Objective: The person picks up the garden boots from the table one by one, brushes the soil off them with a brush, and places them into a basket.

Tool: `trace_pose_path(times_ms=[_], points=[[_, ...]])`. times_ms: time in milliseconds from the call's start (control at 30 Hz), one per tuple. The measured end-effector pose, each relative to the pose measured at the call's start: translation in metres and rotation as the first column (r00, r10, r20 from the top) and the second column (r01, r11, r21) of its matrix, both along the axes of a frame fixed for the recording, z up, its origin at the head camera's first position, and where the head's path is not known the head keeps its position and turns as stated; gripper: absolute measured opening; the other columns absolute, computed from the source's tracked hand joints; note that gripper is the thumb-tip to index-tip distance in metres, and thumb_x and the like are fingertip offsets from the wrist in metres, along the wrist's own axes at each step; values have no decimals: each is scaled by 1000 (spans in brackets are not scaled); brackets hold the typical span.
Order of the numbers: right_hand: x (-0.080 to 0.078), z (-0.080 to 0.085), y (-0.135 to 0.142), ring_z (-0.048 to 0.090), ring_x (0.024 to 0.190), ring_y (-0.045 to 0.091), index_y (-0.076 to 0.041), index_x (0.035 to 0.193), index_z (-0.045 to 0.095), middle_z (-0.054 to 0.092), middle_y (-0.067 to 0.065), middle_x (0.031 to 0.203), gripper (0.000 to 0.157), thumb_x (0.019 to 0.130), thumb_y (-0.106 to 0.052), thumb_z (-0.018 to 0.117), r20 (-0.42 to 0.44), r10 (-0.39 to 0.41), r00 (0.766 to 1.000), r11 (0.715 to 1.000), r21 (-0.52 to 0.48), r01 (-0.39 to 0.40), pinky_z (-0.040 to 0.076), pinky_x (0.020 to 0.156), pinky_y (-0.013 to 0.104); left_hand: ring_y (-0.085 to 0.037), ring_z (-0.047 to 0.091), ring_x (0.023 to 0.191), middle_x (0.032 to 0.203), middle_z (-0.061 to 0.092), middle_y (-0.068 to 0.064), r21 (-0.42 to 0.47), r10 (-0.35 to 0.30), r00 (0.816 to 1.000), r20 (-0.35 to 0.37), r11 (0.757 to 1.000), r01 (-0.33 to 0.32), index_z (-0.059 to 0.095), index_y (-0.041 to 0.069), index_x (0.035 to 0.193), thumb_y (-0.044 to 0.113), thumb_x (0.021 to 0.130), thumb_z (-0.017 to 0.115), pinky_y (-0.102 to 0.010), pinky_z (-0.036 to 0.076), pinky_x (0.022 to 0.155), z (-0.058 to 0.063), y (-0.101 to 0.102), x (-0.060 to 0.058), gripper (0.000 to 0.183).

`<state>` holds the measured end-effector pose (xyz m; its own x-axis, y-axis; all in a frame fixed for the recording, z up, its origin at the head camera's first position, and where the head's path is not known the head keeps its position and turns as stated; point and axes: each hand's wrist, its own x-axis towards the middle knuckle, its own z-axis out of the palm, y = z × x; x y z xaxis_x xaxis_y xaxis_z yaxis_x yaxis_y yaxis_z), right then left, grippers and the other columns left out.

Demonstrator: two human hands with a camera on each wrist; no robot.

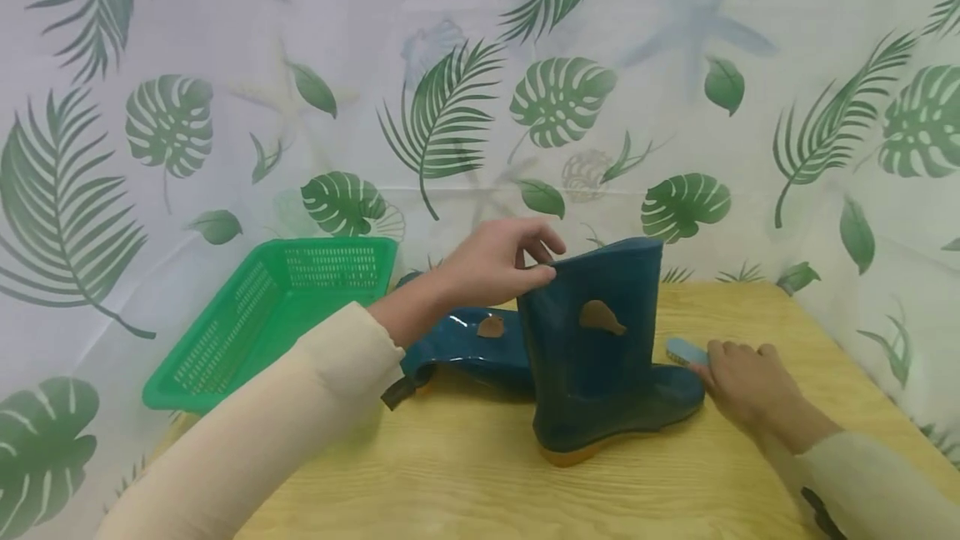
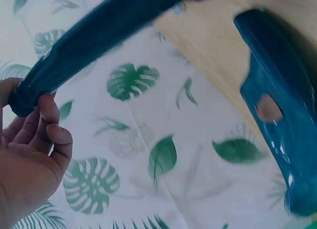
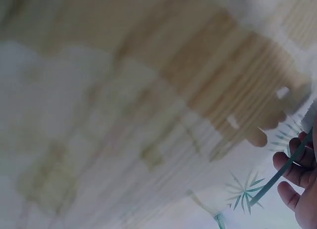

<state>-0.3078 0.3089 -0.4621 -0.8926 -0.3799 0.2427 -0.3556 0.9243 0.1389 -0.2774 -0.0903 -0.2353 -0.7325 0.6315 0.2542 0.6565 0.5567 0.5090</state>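
A dark blue rubber boot (image 1: 600, 357) with a tan sole and a brown patch stands upright on the wooden table, toe to the right. My left hand (image 1: 502, 261) pinches its top rim at the back. In the left wrist view, the thumb and fingers meet around the edge of the boot shaft (image 2: 99, 38). Just beyond the toe, my right hand (image 1: 753, 386) grips a light blue brush (image 1: 685, 351) with short bristles, low over the table. The right wrist view shows curled fingers (image 3: 292, 169) around the brush's thin body.
A second blue boot (image 1: 472, 348), also with a brown patch, lies on its side behind the upright one. To the left stands a green plastic basket (image 1: 217, 327) with perforated walls. A leaf-patterned cloth (image 1: 465, 48) hangs behind the wooden table (image 1: 420, 473).
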Motion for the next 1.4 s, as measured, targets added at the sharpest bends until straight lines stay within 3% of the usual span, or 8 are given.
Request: trace_pose_path(times_ms=[167, 400, 567, 700, 833, 1000, 1267, 1400], points=[[-1, -2, -4, 53, 58, 26, -6, 86, 47, 51, 5, 70, 29, 102, -29, 54, -27, 19, 999, 999, -43, -20, 37, 55, 43, -19, 64, 105, 120, 70, -6, -111, 5, 1000, 21, 994, -3, 65, 7, 129, 22, 103, 56, -31, 51, 92, -2, -5, -9, 32], [1, 4, 0, 49, 58, 24, 0, 93, 46, 48, 11, 76, 35, 107, -31, 41, 92, -21, 996, 984, -172, 36, 41, 49, 41, -28, 63, 86, 118, 62, -12, 17, -87, 950, 300, 996, 85, 58, 6, 134, 31, 109, 38, -34, 52, 73, -15, -6, -15, 41], [-5, 32, -4, 50, 63, 25, 18, 115, 47, 53, 22, 87, 59, 110, -37, 24, 139, -57, 989, 891, -439, 113, 43, 53, 37, -32, 62, 93, 140, 54, -13, 120, -55, 931, 361, 993, 13, 49, 5, 146, 31, 110, 35, -38, 52, 75, -31, -9, -17, 46], [-10, 69, -24, 53, 63, 25, 20, 121, 48, 56, 22, 85, 61, 110, -36, 26, 12, -43, 999, 834, -551, 42, 46, 56, 41, -28, 60, 95, 132, 58, -11, 151, -8, 957, 291, 988, -38, 55, 8, 140, 30, 110, 36, -44, 52, 81, -36, -9, -19, 42], [-9, 101, -45, 53, 65, 25, 14, 122, 48, 57, 22, 90, 58, 109, -40, 32, -28, -11, 1000, 872, -489, -4, 45, 57, 41, -19, 54, 71, 97, 65, -7, 81, 104, 986, 130, 990, -116, 59, 9, 135, 23, 109, 33, -34, 47, 75, -34, -6, -23, 39], [-2, 105, -52, 55, 72, 26, 10, 122, 50, 58, 23, 102, 50, 107, -37, 42, -38, 48, 998, 936, -346, -58, 48, 62, 44, -16, 45, 68, 94, 65, -12, -179, 206, 977, -49, 961, -212, 63, 1, 127, 4, 100, 36, -31, 42, 73, -30, 0, -38, 38], [10, 74, -41, 46, 64, 15, 4, 118, 49, 54, 12, 94, 41, 107, -36, 44, 44, 104, 994, 948, -306, -86, 38, 53, 29, -20, 51, 74, 82, 51, -6, -505, 343, 939, -24, 806, -307, 58, 1, 102, 5, 98, 46, -34, 47, 70, -43, -9, -48, 12], [15, 64, -38, 43, 61, 11, -1, 115, 49, 51, 4, 86, 34, 107, -34, 47, 54, 137, 989, 954, -275, -117, 36, 52, 28, -24, 65, 66, 80, 62, -13, -404, 396, 915, 74, 851, -335, 62, -2, 93, 5, 97, 36, -33, 55, 69, -57, -19, -49, 27]])
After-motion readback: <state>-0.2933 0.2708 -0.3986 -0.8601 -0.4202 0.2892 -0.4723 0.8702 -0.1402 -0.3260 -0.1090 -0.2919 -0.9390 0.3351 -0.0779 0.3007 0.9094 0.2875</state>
